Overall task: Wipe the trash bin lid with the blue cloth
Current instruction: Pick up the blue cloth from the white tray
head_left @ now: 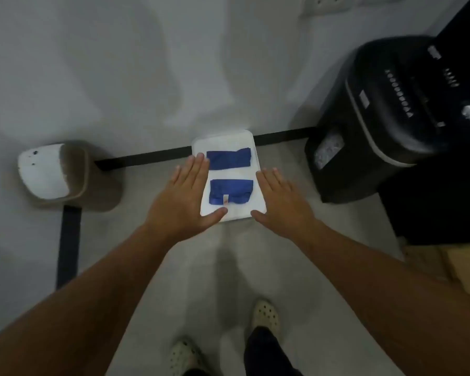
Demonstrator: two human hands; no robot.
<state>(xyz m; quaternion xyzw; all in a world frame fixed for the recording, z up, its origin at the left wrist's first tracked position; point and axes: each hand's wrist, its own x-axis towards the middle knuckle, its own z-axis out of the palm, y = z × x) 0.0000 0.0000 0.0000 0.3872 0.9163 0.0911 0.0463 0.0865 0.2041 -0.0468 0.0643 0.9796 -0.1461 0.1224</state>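
A white trash bin lid [257,183] stands on the floor against the wall, in the middle of the head view. Two blue pieces lie on it: a flat strip [229,158] at the far end and a folded blue cloth [230,191] at the near end, with a small tag on its front edge. My left hand [186,198] hovers flat at the lid's left edge, fingers spread, thumb over the near corner. My right hand [281,200] is flat beside the lid's right edge. Neither hand holds anything.
A black paper shredder [377,118] stands close on the right. A beige bin with a white swing lid [57,175] stands on the left. Black skirting [144,158] runs along the white wall. My feet in pale perforated clogs [265,316] are on the grey floor below.
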